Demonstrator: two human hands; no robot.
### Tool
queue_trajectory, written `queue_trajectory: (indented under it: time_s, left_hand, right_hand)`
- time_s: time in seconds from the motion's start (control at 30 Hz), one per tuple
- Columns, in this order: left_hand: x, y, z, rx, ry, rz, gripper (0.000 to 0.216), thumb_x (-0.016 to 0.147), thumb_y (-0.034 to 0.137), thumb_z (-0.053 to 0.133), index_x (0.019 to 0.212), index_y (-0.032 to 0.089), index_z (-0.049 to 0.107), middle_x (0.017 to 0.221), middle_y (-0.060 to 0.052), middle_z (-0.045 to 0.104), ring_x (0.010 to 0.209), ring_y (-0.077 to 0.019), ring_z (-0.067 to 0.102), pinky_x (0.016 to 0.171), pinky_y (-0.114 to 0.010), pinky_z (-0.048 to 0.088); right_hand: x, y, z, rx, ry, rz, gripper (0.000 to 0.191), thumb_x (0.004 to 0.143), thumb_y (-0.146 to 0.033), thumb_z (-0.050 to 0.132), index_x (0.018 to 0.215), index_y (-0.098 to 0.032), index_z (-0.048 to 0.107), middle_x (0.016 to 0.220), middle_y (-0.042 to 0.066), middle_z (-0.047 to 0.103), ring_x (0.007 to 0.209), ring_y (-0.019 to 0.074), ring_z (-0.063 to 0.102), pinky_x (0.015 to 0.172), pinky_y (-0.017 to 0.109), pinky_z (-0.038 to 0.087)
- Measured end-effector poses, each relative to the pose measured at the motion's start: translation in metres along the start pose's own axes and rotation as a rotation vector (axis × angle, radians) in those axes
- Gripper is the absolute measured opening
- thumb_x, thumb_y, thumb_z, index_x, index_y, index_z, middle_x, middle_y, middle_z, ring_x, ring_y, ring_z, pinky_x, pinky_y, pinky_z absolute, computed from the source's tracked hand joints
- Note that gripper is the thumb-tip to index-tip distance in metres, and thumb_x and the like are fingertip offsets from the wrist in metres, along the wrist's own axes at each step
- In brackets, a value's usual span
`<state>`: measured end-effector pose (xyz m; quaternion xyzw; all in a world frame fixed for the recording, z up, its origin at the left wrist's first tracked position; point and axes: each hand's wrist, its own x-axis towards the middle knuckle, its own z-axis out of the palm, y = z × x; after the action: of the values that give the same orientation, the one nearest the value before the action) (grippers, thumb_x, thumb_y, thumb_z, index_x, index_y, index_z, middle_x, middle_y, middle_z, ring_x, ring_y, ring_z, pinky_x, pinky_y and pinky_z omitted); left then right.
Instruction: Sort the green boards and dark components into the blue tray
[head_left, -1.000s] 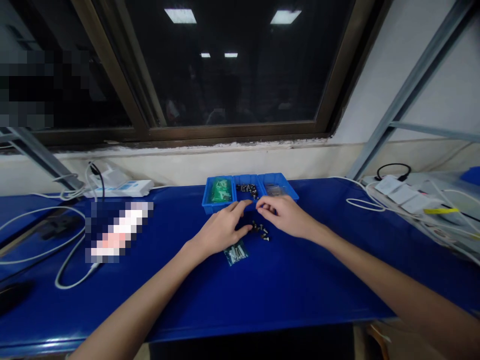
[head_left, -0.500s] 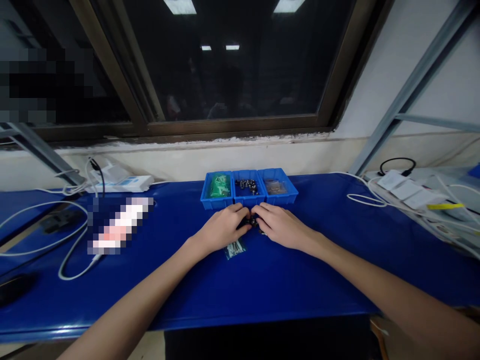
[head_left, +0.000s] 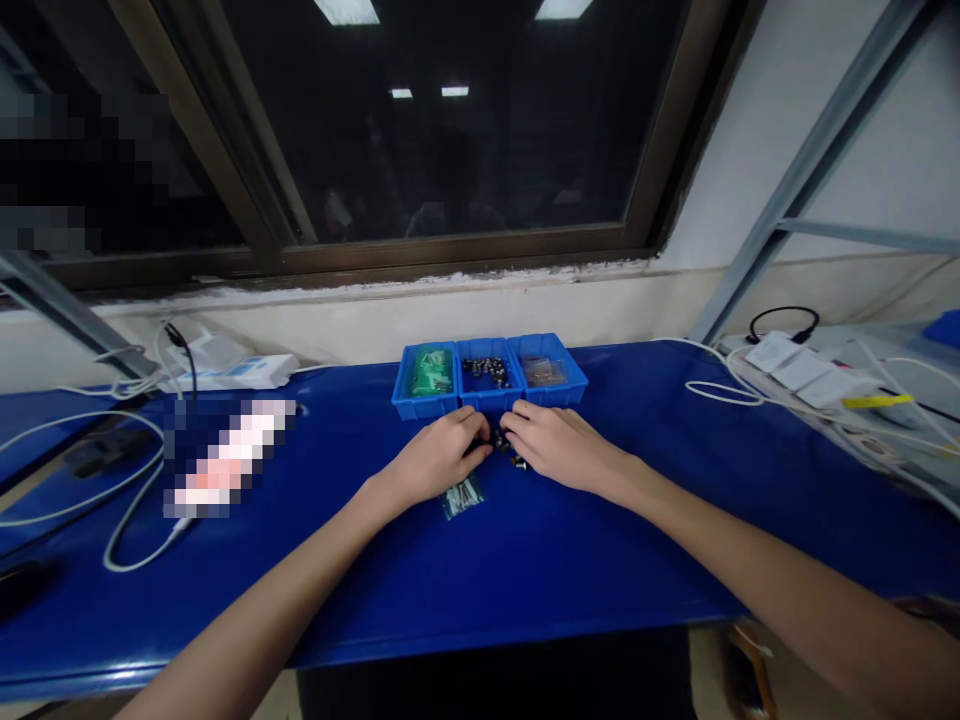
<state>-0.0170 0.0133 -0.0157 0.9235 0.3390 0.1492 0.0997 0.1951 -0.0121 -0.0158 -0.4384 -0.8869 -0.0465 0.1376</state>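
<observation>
Screws (head_left: 520,463), loose on the desk (head_left: 525,560): how will they handle for you?

Probably light, hard and slippery; you'd best pinch each by its head.

What lies nearest you?

One clear packet (head_left: 463,497), just nearer than your left hand (head_left: 442,450). That hand's thumb and fingers bend toward each other; your right hand (head_left: 561,445) curls inward. Whether either grips anything, I can't tell you. Between them sit the loose screws, too bunched to count.

And past your hands?

Three blue boxes. Beyond your left hand, the first (head_left: 425,408) holds green packaging (head_left: 431,375); the middle one (head_left: 491,400), many dark screws (head_left: 487,372), uncountable; beyond your right, the third (head_left: 559,395), clear packets (head_left: 544,372), number unclear.
</observation>
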Motion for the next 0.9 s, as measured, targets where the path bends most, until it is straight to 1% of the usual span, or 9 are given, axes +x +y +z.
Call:
queue_trajectory:
  time_s: [0.1,0.27,0.43,0.53,0.67,0.8,0.9]
  left_hand:
    - [0.000,0.003,-0.002,0.034,-0.004,0.008,0.006,0.091,0.022,0.052,0.093,0.017,0.055,0.095,-0.005,0.057,0.078,-0.0167,0.058,0.069,-0.030,0.049]
    - [-0.001,0.010,-0.007,0.127,0.012,0.021,0.004,0.088,0.018,0.050,0.089,0.016,0.053,0.091,-0.006,0.058,0.073,-0.0166,0.058,0.062,-0.029,0.046]
    - [-0.002,0.010,-0.010,0.058,0.054,0.024,0.003,0.087,0.016,0.049,0.087,0.016,0.053,0.083,-0.004,0.058,0.067,-0.0149,0.057,0.059,-0.028,0.044]
    - [-0.001,0.008,-0.009,-0.028,0.125,0.016,0.004,0.088,0.018,0.050,0.090,0.016,0.053,0.081,-0.003,0.058,0.067,-0.0142,0.056,0.061,-0.028,0.044]
    - [0.001,0.008,-0.005,-0.269,0.219,-0.029,0.004,0.090,0.021,0.051,0.091,0.017,0.052,0.077,0.000,0.059,0.067,-0.0123,0.057,0.061,-0.025,0.045]
    - [0.005,0.008,0.002,-0.553,0.308,-0.121,0.012,0.093,0.026,0.051,0.100,0.018,0.046,0.076,0.001,0.060,0.065,-0.0111,0.060,0.060,-0.024,0.048]
    - [0.006,0.008,0.004,-0.642,0.342,-0.143,0.016,0.093,0.029,0.052,0.101,0.018,0.045,0.072,0.002,0.060,0.062,-0.0111,0.060,0.060,-0.024,0.049]
  right_hand:
    - [0.000,0.000,0.004,-0.050,0.020,-0.024,0.016,0.095,-0.022,0.045,0.102,-0.016,0.059,0.100,0.008,0.062,0.065,0.0144,0.054,0.051,0.030,0.028]
    - [0.002,-0.004,0.001,-0.081,0.087,-0.026,0.014,0.094,-0.019,0.046,0.094,-0.016,0.060,0.095,0.010,0.061,0.087,0.0219,0.058,0.060,0.031,0.039]
    - [0.001,-0.008,-0.001,-0.011,0.102,-0.009,0.017,0.096,-0.016,0.043,0.096,-0.017,0.060,0.094,0.009,0.061,0.087,0.0217,0.059,0.064,0.031,0.044]
    - [0.001,-0.006,0.003,0.125,0.112,-0.006,0.018,0.096,-0.014,0.044,0.103,-0.019,0.060,0.098,0.008,0.062,0.090,0.0210,0.060,0.070,0.032,0.047]
    - [0.003,-0.006,0.007,0.362,0.168,0.038,0.017,0.094,-0.014,0.049,0.106,-0.021,0.059,0.102,0.007,0.065,0.094,0.0206,0.062,0.080,0.034,0.049]
    - [0.007,-0.013,0.003,0.637,0.213,0.116,0.016,0.091,-0.014,0.053,0.101,-0.023,0.061,0.093,0.003,0.071,0.086,0.0181,0.067,0.077,0.032,0.051]
    - [0.009,-0.018,-0.002,0.795,0.222,0.180,0.014,0.088,-0.014,0.056,0.096,-0.023,0.063,0.087,0.001,0.074,0.081,0.0167,0.069,0.071,0.028,0.052]
